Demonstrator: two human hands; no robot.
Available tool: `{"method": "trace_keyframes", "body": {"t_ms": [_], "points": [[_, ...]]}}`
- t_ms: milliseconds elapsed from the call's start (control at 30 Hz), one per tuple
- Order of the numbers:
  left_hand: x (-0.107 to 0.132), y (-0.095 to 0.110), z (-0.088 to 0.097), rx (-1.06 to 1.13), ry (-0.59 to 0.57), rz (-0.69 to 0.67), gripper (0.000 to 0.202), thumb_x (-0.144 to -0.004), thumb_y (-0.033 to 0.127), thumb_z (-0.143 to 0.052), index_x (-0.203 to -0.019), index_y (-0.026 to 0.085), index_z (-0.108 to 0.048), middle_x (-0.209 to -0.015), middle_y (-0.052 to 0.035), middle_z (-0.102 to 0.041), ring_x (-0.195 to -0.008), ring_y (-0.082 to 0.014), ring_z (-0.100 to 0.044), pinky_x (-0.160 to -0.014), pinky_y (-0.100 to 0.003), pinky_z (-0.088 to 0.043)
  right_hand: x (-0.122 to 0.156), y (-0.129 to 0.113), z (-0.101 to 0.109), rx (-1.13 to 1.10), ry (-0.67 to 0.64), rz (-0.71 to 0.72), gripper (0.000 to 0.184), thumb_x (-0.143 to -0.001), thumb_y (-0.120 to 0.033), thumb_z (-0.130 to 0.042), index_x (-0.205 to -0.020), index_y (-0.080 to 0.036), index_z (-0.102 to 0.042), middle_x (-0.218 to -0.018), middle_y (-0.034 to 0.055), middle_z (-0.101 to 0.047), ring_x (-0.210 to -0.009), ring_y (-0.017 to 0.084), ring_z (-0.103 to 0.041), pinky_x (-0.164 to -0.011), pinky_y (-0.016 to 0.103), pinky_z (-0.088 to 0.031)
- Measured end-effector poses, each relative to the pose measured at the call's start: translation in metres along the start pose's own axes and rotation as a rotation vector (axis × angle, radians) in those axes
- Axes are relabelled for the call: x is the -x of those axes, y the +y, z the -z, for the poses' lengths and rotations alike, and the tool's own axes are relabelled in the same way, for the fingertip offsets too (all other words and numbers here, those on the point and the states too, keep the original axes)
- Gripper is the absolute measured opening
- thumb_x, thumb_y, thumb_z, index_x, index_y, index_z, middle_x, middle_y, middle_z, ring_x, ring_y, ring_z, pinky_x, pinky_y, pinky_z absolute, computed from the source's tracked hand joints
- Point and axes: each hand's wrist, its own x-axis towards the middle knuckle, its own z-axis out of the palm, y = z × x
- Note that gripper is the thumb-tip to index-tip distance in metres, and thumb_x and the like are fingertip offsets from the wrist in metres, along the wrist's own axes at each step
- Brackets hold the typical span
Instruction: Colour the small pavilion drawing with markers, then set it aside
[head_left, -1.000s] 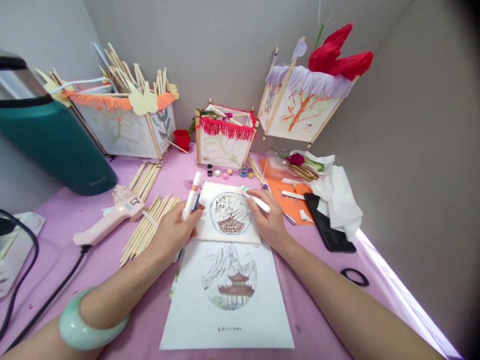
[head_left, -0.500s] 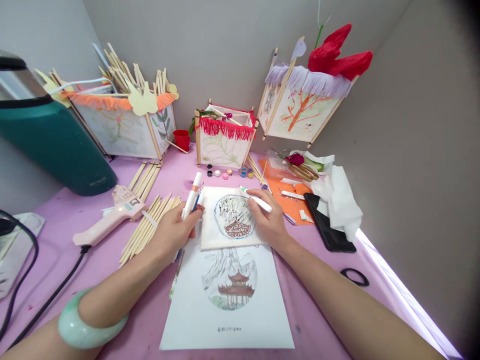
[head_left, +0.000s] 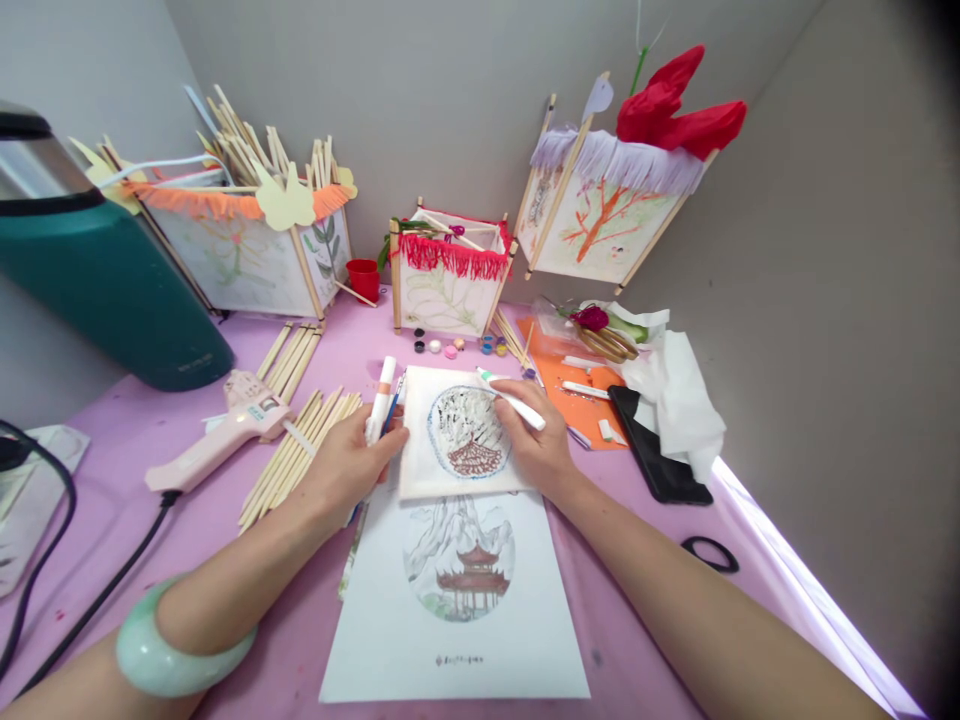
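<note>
Between my hands is a white square panel, with a round drawing of black strokes and a brown roof inside a blue ring. My left hand is closed around a white marker with an orange-brown band and a thin blue brush-like stick, its fingertips at the panel's left edge. Across the panel's right edge, my right hand grips a white marker with a green end; that end points to the upper left. A printed sheet with a round pavilion and mountain picture lies below, partly under the panel.
A pink hot glue gun and wooden sticks lie left, near a teal bottle. Paper lanterns stand behind small paint pots. A black phone-like object and tissues lie right.
The marker in my left hand has dipped slightly and my left thumb has shifted. The panel's upper edge has moved up a little. My right hand is nearly still.
</note>
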Motion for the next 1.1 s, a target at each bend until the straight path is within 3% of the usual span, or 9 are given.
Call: {"method": "trace_keyframes", "body": {"t_ms": [200, 500, 700, 833, 1000, 1100], "points": [[0.003, 0.003, 0.001, -0.038, 0.052, 0.016, 0.012, -0.076, 0.03, -0.057, -0.08, 0.019, -0.052, -0.038, 0.01, -0.039, -0.034, -0.0061, -0.031, -0.035, -0.016, -0.024, -0.001, 0.0, 0.003, 0.104, 0.123, 0.0, 0.023, -0.087, -0.022, -0.049, -0.108, -0.022, -0.057, -0.102, 0.0059, -0.059, -0.097, 0.019, -0.055, -0.087, 0.038, -0.043], [-0.001, -0.001, 0.004, 0.021, 0.148, -0.073, 0.012, -0.076, 0.028, -0.056, -0.083, 0.02, -0.05, -0.041, 0.0089, -0.043, -0.035, -0.0076, -0.037, -0.036, -0.017, -0.029, -0.003, 0.008, 0.004, 0.185, 0.183, -0.134, 0.033, -0.086, -0.033, -0.049, -0.118, -0.023, -0.052, -0.11, 0.0082, -0.053, -0.099, 0.02, -0.052, -0.086, 0.04, -0.044], [-0.001, -0.004, 0.004, 0.038, 0.161, -0.084, 0.013, -0.076, 0.029, -0.055, -0.082, 0.019, -0.05, -0.043, 0.0083, -0.044, -0.035, -0.008, -0.038, -0.036, -0.018, -0.03, -0.002, 0.018, 0.004, 0.183, 0.176, -0.243, 0.032, -0.092, -0.034, -0.036, -0.113, -0.022, -0.057, -0.11, 0.0078, -0.054, -0.106, 0.019, -0.05, -0.093, 0.041, -0.04], [-0.001, -0.004, 0.005, 0.024, 0.165, -0.084, 0.012, -0.076, 0.03, -0.055, -0.081, 0.02, -0.05, -0.043, 0.0083, -0.044, -0.035, -0.0082, -0.039, -0.036, -0.018, -0.031, -0.004, 0.024, 0.003, 0.233, 0.169, -0.261, 0.032, -0.092, -0.034, -0.037, -0.1, -0.018, -0.063, -0.107, 0.0093, -0.057, -0.106, 0.02, -0.05, -0.097, 0.042, -0.036], [-0.001, -0.006, 0.005, 0.046, 0.16, -0.09, 0.015, -0.075, 0.031, -0.055, -0.085, 0.019, -0.051, -0.044, 0.0081, -0.045, -0.035, -0.0086, -0.039, -0.036, -0.019, -0.03, -0.005, 0.018, 0.006, 0.256, 0.239, -0.177, 0.025, -0.09, -0.031, -0.042, -0.094, -0.017, -0.062, -0.099, 0.009, -0.059, -0.099, 0.021, -0.053, -0.09, 0.04, -0.04], [-0.002, -0.007, 0.005, 0.113, 0.164, -0.058, 0.019, -0.075, 0.032, -0.057, -0.089, 0.02, -0.051, -0.044, 0.0081, -0.044, -0.037, -0.008, -0.037, -0.037, -0.018, -0.029, -0.003, 0.011, 0.006, 0.22, 0.178, -0.142, 0.022, -0.089, -0.031, -0.043, -0.093, -0.019, -0.061, -0.088, 0.0052, -0.062, -0.084, 0.018, -0.056, -0.077, 0.033, -0.044]]}}
